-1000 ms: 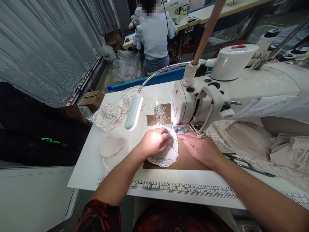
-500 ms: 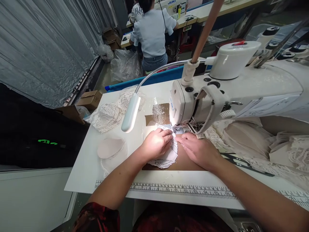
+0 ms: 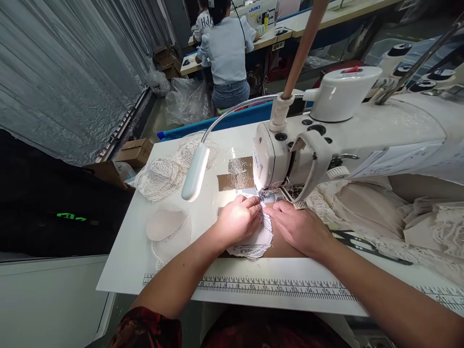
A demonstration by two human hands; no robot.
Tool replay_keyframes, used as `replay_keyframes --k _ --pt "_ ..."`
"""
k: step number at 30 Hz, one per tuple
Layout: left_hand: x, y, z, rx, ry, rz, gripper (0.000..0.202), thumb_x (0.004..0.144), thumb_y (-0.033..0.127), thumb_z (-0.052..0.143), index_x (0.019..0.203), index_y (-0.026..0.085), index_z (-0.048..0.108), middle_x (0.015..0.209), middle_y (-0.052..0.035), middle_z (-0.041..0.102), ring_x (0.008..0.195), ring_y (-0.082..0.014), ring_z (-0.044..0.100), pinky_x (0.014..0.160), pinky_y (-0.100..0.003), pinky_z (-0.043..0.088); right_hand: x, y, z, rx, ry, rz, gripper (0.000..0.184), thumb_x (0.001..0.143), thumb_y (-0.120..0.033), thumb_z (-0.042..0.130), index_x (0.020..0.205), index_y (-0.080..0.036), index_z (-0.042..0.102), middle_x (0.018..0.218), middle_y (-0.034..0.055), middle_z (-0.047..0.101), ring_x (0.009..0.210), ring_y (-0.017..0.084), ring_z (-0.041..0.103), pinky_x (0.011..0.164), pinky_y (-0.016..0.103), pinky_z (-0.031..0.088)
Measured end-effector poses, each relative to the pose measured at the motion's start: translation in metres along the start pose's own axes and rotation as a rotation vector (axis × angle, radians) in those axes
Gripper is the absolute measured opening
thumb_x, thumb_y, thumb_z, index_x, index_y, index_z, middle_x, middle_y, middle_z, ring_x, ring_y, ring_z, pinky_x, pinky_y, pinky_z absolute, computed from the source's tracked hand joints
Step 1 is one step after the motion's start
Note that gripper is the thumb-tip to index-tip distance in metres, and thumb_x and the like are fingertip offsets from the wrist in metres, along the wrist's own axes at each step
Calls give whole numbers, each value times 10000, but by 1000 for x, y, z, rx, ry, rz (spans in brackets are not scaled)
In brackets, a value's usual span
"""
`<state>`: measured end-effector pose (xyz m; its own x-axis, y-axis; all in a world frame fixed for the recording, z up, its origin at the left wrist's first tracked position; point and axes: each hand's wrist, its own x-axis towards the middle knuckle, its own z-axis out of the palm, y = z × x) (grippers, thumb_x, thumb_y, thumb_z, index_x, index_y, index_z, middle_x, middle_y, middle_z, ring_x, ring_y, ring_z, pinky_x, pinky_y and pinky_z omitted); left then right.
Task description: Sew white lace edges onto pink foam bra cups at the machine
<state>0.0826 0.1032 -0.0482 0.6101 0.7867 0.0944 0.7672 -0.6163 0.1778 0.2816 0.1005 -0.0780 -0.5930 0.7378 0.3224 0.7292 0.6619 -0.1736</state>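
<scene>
A white lace bra-cup piece (image 3: 263, 237) lies under the needle end of the sewing machine (image 3: 268, 154). My left hand (image 3: 239, 217) presses on it from the left, fingers together and fingertips close to the presser foot. At the right edge of the lace, my right hand (image 3: 297, 224) has its fingers curled, with thumb and forefinger holding that edge near the needle. Part of the lace is hidden beneath my left hand. The needle itself is too small to make out.
Finished-looking lace cups (image 3: 161, 176) and a beige pad on lace (image 3: 166, 226) lie left. A lamp (image 3: 195, 171) leans over the table. Right are black scissors (image 3: 369, 246) and piled cups (image 3: 366, 203). A printed ruler (image 3: 253, 286) runs along the front edge. A co-worker (image 3: 226, 48) sits ahead.
The lower end of the lace piece has swung slightly right and towards me. My left hand has shifted a little with it; my right hand stays almost in place.
</scene>
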Motion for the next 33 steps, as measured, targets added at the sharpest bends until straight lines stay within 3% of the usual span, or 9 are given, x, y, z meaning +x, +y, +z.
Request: replay_keyframes --k 13,21,27,33 --pt "0 -5 4 -10 66 74 344 925 294 433 1151 114 621 1244 -120 594 938 -226 573 836 -365 496 3 -6 -9 -13 -58 20 350 845 -106 397 995 -179 705 800 52 631 587 137 448 540 277 271" --pt "-4 -11 -5 -101 -29 153 303 941 340 412 1001 145 637 1044 -104 643 929 -202 605 834 -336 491 -5 2 -1 103 -11 1 355 850 -113 386 1006 -195 694 840 48 653 646 137 518 581 263 329" --pt "-6 -10 -2 -38 -35 131 374 930 359 423 1186 132 574 1289 -110 566 1016 -238 594 880 -387 486 -2 1 -1 59 -10 -9 372 838 -104 378 1026 -175 691 808 55 636 617 141 489 553 272 310" --pt "-7 -11 5 39 -29 138 470 906 415 456 1248 109 561 1341 -127 538 926 -246 581 829 -412 497 -1 -4 -5 -43 -34 -4 361 844 -108 389 1012 -172 702 761 50 617 586 146 453 530 284 278"
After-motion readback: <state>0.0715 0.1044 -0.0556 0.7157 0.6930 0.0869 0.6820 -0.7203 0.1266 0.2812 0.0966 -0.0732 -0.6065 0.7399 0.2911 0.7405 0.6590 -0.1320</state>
